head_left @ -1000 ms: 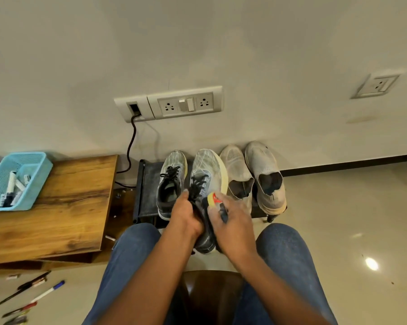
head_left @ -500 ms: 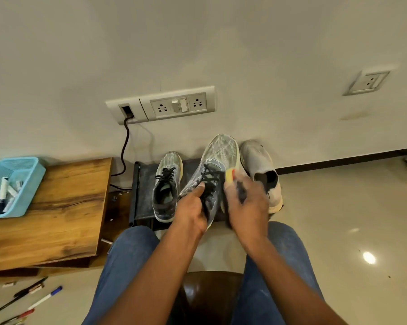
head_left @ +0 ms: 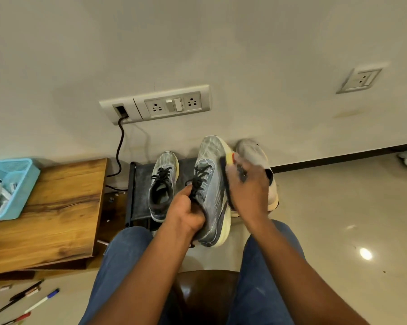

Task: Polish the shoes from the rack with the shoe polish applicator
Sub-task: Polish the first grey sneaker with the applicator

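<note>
My left hand (head_left: 186,211) grips a grey running shoe (head_left: 211,181) with black laces by its heel opening, toe pointing at the wall, above my knees. My right hand (head_left: 248,186) holds the shoe polish applicator (head_left: 228,160), a dark pad with a yellow and red top, against the shoe's right side. The matching grey shoe (head_left: 163,184) stands on the low black rack (head_left: 139,188). A pale slip-on shoe (head_left: 256,156) on the rack shows behind my right hand, mostly hidden.
A wooden table (head_left: 57,214) on the left carries a blue basket (head_left: 12,184) of markers. Pens (head_left: 26,301) lie on the floor at the lower left. A socket panel (head_left: 155,104) with a black cable is on the wall. I sit on a brown stool (head_left: 204,294).
My hands have lifted the grey shoe up and to the right, away from the rack. The applicator has slid forward along the shoe's right side toward the toe.
</note>
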